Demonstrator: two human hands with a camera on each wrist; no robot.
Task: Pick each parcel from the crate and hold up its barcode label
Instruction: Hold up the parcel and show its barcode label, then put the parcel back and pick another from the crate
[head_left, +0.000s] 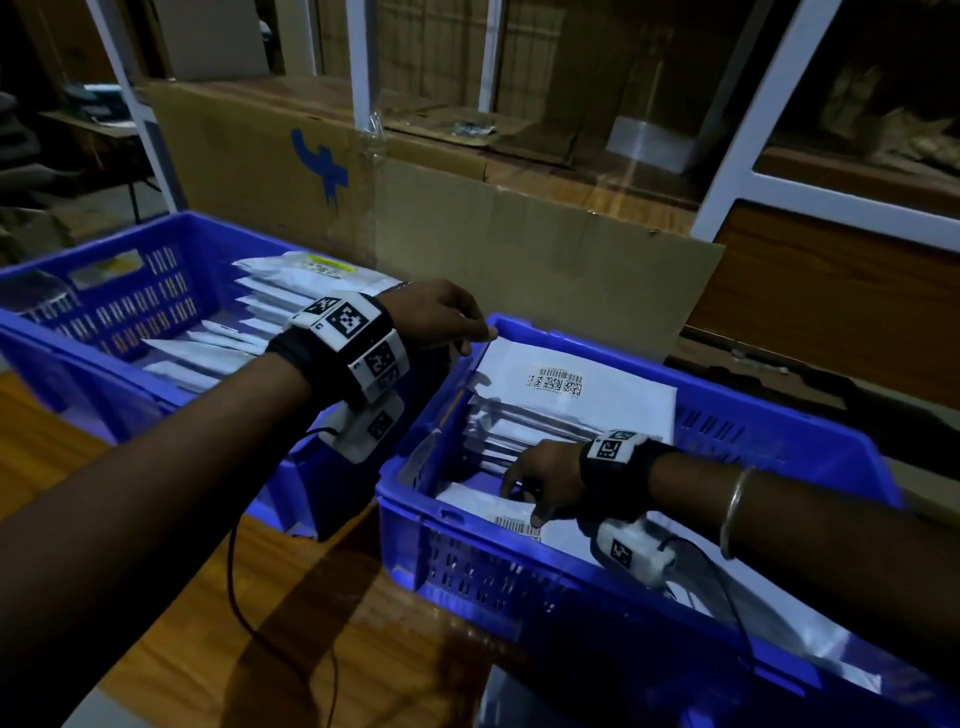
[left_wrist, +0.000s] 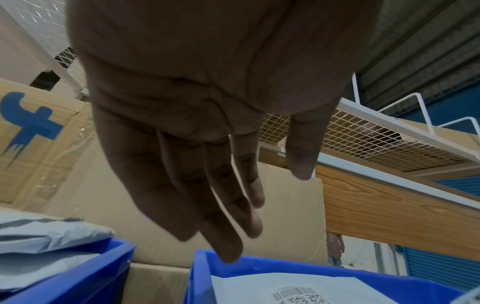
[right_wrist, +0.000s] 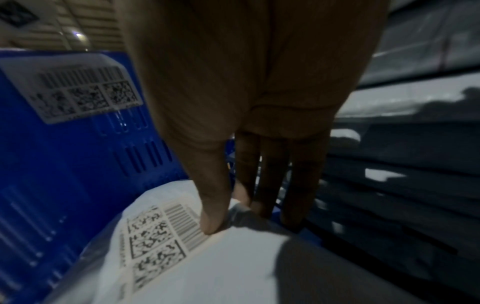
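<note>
Down at the near end of the right-hand blue crate (head_left: 613, 597), a white parcel (head_left: 561, 530) leans against the near wall, its barcode label (right_wrist: 161, 232) facing up. The right hand (head_left: 545, 480) pinches this parcel's upper edge, thumb (right_wrist: 211, 218) pressed beside the label and fingers (right_wrist: 298, 185) behind the edge. More parcels stand in a row behind it; the rearmost one (head_left: 571, 379) shows its own label. The left hand (left_wrist: 207, 127) hovers over the crate's far left corner, fingers relaxed and holding nothing (both wrists carry marker-covered bands). A second blue crate (head_left: 124, 312) of parcels sits to the left, cardboard boxes (head_left: 249, 156) behind.
</note>
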